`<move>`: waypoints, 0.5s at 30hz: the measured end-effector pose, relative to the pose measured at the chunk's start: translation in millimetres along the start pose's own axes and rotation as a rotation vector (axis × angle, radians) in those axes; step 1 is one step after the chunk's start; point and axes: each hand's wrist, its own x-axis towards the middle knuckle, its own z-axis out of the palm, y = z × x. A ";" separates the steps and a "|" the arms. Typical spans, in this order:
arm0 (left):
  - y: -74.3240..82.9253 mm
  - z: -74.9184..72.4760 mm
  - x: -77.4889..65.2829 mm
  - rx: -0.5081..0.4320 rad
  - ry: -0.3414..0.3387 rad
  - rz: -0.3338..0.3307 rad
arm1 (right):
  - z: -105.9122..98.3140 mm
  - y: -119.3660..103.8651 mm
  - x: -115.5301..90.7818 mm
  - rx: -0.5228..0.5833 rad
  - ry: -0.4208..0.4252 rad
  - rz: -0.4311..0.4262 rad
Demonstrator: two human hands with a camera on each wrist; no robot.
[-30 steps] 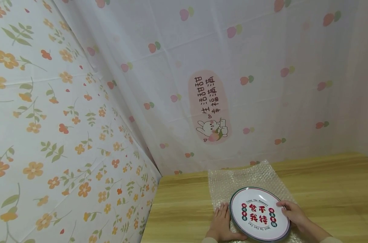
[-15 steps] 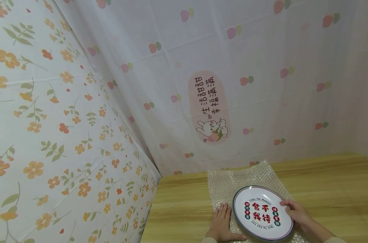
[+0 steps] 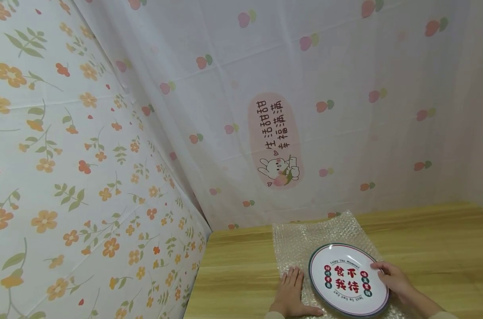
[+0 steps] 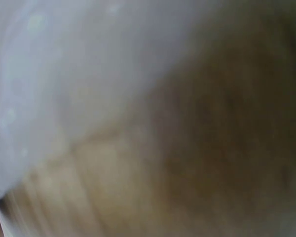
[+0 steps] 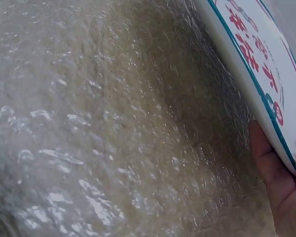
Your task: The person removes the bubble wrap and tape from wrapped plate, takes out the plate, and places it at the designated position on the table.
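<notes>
A round white plate (image 3: 349, 281) with a green rim and red lettering lies over a sheet of bubble wrap (image 3: 314, 232) in the head view. My right hand (image 3: 394, 281) grips its right edge, thumb on the upper face. The right wrist view shows fingers (image 5: 269, 163) beneath the rim and the plate (image 5: 259, 54) tilted above the wrap. My left hand (image 3: 291, 293) rests flat, fingers straight, on the left edge of the bubble wrap, beside the plate. Blur fills the left wrist view, where neither the plate nor the fingers can be made out.
Underneath is a wood-grain table (image 3: 233, 266). A white cloth with fruit prints (image 3: 225, 88) hangs behind its far edge, and a floral cloth (image 3: 86, 177) borders it on the left.
The plate has shifted a little to the right along with my right hand, widening the gap to my left hand. My left hand and the bubble wrap have stayed in place.
</notes>
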 end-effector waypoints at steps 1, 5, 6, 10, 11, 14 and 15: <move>-0.2 -0.1 0.1 -0.001 -0.001 0.000 | -0.1 0.2 -0.3 0.006 0.000 0.000; -0.7 0.5 0.3 0.000 -0.007 0.000 | -1.3 1.3 -0.6 0.005 0.000 0.003; -0.8 0.7 0.2 0.002 -0.008 0.000 | -1.6 1.7 -0.7 0.001 0.001 0.006; -1.1 2.1 -0.1 0.015 -0.004 0.002 | -3.9 4.1 0.6 -0.004 0.000 0.016; -1.1 2.5 -0.1 0.017 -0.003 0.002 | -4.4 5.0 1.0 -0.003 0.002 0.024; -1.3 3.7 0.1 0.022 -0.003 0.003 | -6.1 7.5 1.8 0.009 0.011 0.049; -1.4 4.2 0.3 0.024 -0.004 0.003 | -6.8 8.3 2.0 0.017 0.011 0.055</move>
